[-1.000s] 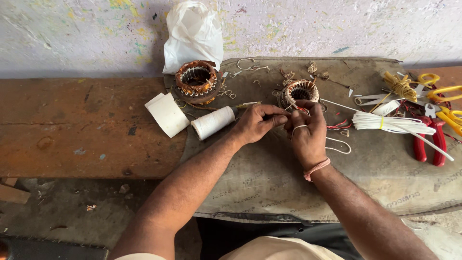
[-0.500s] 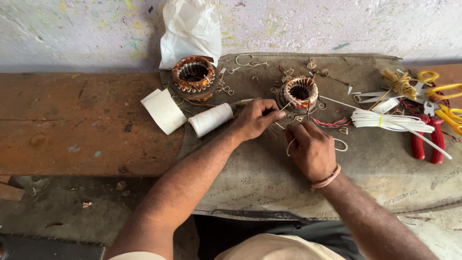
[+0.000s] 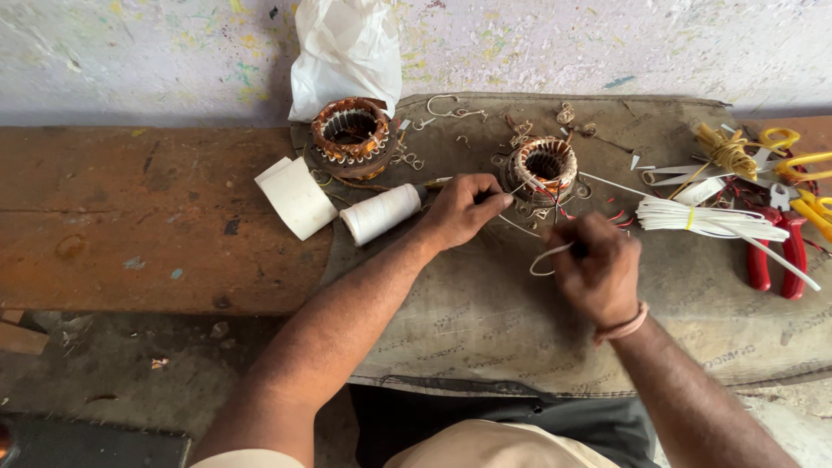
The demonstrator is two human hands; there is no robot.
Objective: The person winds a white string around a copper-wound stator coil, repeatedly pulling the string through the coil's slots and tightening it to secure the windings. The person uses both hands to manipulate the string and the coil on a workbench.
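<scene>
The small wound stator (image 3: 543, 163) sits on the grey cloth (image 3: 485, 321) spread over the desk (image 3: 130, 217), its open bore facing up. It lies just ahead of both hands, a little to the right of the left hand (image 3: 459, 211) and beyond the right hand (image 3: 596, 276). The left hand is the nearer one: its fingers (image 3: 496, 199) are pinched narrow around a thin tool or lead right at the stator's near edge, almost touching the coil. I cannot tell exactly what they grip.

The right hand hangs back toward the person, fingers closed on a loop of white sleeving or cord (image 3: 548, 257) that runs up toward the stator's red and white leads (image 3: 559, 204). The line from that hand to the stator slants up and to the left.

Just left of the left wrist lies a spool of white thread (image 3: 380, 213), its long axis slanting up to the right, with a roll of white paper (image 3: 295, 198) beside it. A larger stator (image 3: 351, 134) stands further back, in front of a white plastic bag (image 3: 347, 56). To the right lie a bundle of white sleeves (image 3: 706, 217), red-handled pliers (image 3: 776, 256) and yellow-handled scissors (image 3: 793, 160), well apart from the hands. Only loose wire scraps lie between the fingers and the small stator.
</scene>
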